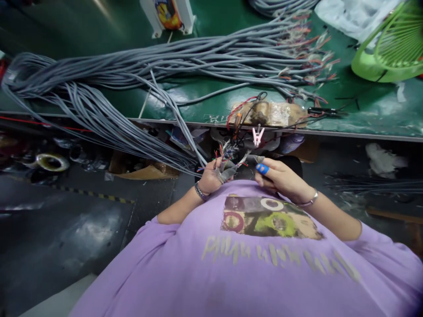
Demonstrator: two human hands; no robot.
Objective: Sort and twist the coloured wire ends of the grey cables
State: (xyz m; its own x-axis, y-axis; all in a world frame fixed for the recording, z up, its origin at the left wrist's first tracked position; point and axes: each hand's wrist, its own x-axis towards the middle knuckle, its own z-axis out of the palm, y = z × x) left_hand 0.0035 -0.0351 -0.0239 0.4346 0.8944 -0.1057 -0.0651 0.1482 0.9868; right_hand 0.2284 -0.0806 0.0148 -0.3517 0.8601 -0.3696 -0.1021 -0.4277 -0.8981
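My left hand [212,177] is closed round the ends of several grey cables [190,132], close in front of my shirt. Stripped ends with thin coloured wires and pale strands [228,152] stick out above its fingers, and loose grey sheathing hangs over them. Just to the right, my right hand [280,176] has its fingers pinched on a short grey strip [256,158], which looks like cable sheathing. Blue tape [262,169] wraps one of its fingers. Between the hands, fine wires [243,159] spread out from the left-hand bundle.
A large bundle of grey cables [158,61] lies along the green bench [373,110], frayed ends to the right. At the bench edge are a taped wooden block [280,114] with leads and a pink clip [257,136]. A green fan [393,48] stands at right; boxes [142,169] sit beneath.
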